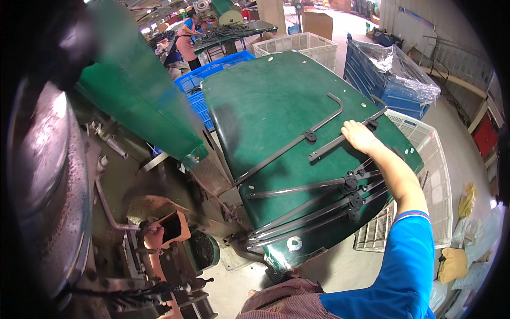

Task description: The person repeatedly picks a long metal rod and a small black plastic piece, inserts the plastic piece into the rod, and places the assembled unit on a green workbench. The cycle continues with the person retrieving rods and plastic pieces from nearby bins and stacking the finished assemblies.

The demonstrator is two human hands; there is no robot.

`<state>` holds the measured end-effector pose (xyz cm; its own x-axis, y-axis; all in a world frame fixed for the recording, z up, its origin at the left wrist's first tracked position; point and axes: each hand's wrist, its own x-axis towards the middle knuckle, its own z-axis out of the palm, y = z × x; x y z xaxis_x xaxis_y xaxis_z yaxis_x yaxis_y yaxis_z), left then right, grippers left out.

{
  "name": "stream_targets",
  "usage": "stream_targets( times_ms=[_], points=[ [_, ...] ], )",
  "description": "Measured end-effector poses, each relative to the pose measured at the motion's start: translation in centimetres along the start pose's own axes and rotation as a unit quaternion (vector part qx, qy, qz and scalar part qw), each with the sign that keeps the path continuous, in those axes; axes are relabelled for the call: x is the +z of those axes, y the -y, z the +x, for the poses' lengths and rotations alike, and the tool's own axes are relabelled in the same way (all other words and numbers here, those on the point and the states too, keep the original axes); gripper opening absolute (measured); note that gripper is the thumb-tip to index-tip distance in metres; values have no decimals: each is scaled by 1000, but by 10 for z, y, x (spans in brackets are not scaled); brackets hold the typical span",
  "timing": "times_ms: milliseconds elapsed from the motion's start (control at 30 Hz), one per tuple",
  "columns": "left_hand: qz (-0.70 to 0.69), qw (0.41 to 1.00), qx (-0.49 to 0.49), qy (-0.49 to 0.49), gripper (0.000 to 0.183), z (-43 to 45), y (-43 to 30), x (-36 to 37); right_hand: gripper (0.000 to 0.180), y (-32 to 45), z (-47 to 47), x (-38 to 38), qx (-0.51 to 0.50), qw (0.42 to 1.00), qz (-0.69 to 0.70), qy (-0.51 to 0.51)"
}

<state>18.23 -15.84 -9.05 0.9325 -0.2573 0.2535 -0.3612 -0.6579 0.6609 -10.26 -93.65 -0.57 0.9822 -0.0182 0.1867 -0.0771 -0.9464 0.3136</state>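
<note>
My right hand [358, 136] reaches over a green tabletop [275, 95], its fingers closed around a dark metal tube [330, 148] with a black round joint near its far end. To the left of that tube lies another one [275, 159], with a bent, hooked end and a black joint [310, 136]. Nearer to me, several more tubes [295, 225] lie side by side, some with black round joints [350, 183], partly hidden under my forearm. My left hand is out of view.
A machine with a green housing [147, 103] and a rusty metal wheel [44, 179] stands at left. Blue baskets [217, 71] and white plastic crates [438, 191] flank the tabletop. A film-covered blue crate [388, 79] stands at back right. A co-worker [186, 42] stands at a far table.
</note>
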Motion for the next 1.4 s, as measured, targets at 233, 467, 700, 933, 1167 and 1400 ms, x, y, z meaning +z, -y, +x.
stream_targets(
  times_ms=[233, 467, 700, 933, 1167, 1400],
  points=[
    [-366, 893, -261, 30, 10, -7, -43, -21, 15, 91, -7, -125, -160, 983, 8, -93],
    [-438, 853, -276, 63, 7, -27, -57, -20, 12, 137, -56, -146, -113, 990, 63, 55],
    [-465, 836, -282, 70, 6, -45, -61, -32, 26, 214, -96, -190, -107, 993, 15, -37],
    [-479, 827, -284, 79, 5, -60, -63, -36, 35, 254, -128, -204, -169, 963, 167, 124],
    [-485, 820, -291, 84, 7, -67, -68, -42, 31, 313, -123, -196, -236, 931, 140, 240],
    [-493, 814, -294, 86, 9, -68, -76, -54, 18, 335, -124, -176, -262, 926, 234, 137]
  ],
)
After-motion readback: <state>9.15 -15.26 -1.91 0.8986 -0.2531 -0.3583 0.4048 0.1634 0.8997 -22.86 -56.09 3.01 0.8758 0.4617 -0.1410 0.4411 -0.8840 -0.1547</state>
